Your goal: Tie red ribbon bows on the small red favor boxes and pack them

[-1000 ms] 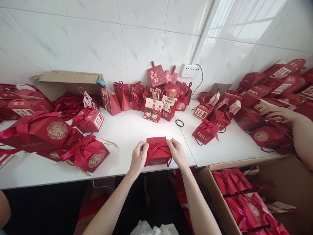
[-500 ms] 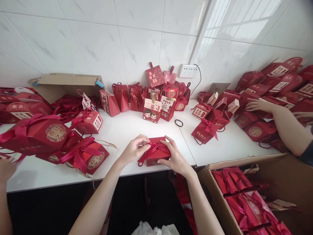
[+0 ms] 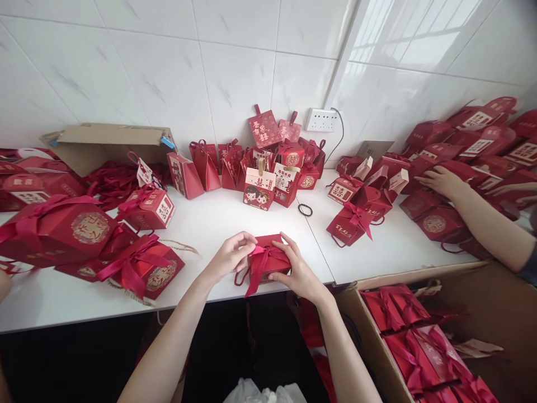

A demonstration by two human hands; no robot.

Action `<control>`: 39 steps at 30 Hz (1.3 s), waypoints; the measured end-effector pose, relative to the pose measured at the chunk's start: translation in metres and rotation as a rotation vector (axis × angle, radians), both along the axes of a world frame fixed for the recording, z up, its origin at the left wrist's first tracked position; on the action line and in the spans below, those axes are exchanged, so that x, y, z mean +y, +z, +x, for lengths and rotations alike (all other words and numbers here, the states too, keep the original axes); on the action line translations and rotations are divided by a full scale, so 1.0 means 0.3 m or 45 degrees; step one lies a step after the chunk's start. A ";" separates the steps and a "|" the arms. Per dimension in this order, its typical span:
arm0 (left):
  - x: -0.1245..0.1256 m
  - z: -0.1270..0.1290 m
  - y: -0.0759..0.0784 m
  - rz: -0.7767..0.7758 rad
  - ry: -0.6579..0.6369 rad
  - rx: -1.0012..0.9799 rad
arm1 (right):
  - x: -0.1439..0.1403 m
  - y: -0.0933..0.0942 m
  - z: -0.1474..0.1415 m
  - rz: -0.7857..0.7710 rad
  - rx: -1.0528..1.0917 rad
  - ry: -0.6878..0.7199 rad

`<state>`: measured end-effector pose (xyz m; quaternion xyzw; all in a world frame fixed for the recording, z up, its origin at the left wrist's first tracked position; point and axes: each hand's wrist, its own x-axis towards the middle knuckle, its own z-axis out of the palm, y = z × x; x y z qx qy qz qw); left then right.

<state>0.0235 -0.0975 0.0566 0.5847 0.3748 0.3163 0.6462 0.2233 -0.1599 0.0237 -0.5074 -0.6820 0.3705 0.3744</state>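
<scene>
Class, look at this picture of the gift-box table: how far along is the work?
Done: ribbon-tied boxes fill the carton at lower right. In hand: the left hand and right hand work the ribbon on a small red box at the table edge. Left: many boxes lie loose on the table.

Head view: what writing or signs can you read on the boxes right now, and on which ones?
"囍": white panel of the cartoon-couple box.
"囍": white label of the box right of centre.
Hanging red tag: gold characters, too blurred to read.
Gold round emblem on the big ribboned box: unreadable.
Box in hand: nothing legible.
</scene>
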 end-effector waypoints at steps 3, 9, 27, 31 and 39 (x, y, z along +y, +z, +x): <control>-0.024 -0.010 -0.004 0.048 0.118 0.128 | 0.000 0.003 0.000 0.003 -0.005 0.006; -0.047 -0.020 -0.014 -0.094 0.458 -0.025 | 0.007 0.013 0.016 0.081 -0.043 0.023; -0.206 0.090 -0.054 1.599 0.608 0.174 | -0.045 0.001 0.023 0.654 -0.153 -0.149; -0.238 0.142 0.009 1.984 0.388 0.067 | -0.082 0.029 0.048 0.997 -0.261 -0.298; -0.155 0.239 0.062 1.159 0.669 0.062 | -0.284 0.092 0.153 0.356 0.364 -0.980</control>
